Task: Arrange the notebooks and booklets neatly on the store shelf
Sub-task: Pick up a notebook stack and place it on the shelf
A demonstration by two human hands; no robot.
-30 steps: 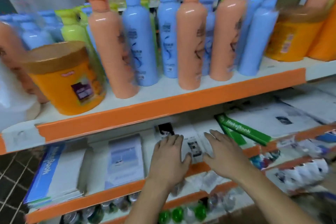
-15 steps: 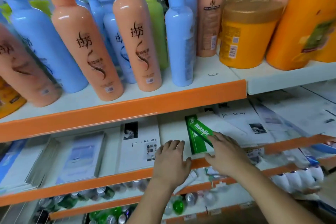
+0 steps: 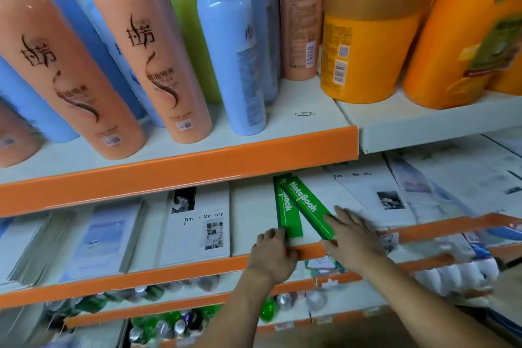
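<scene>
Two green-spined notebooks marked "NoteBook" lie on the middle shelf [image 3: 169, 270]. The lower green notebook [image 3: 288, 220] lies straight; the top green notebook [image 3: 303, 202] is skewed to the right across it. My left hand [image 3: 271, 256] is at the shelf's orange lip, its fingers curled against the lower notebook's front edge. My right hand [image 3: 354, 233] rests flat with spread fingers on the top notebook's white cover. White "Time Memory" booklets lie to the left [image 3: 197, 223] and right [image 3: 375, 195], and a pale blue booklet stack [image 3: 99, 237] lies further left.
The upper shelf [image 3: 180, 169] hangs low over the notebooks and carries peach, blue and green shampoo bottles [image 3: 158, 59] and orange tubs [image 3: 364, 45]. More white booklets [image 3: 466, 175] overlap at the right. Cans and green bottles [image 3: 169, 322] fill the shelf below.
The view has moved closer. My left hand has slid right to the green notebooks' front edge and its fingers have curled. My right hand stays on the skewed top notebook.
</scene>
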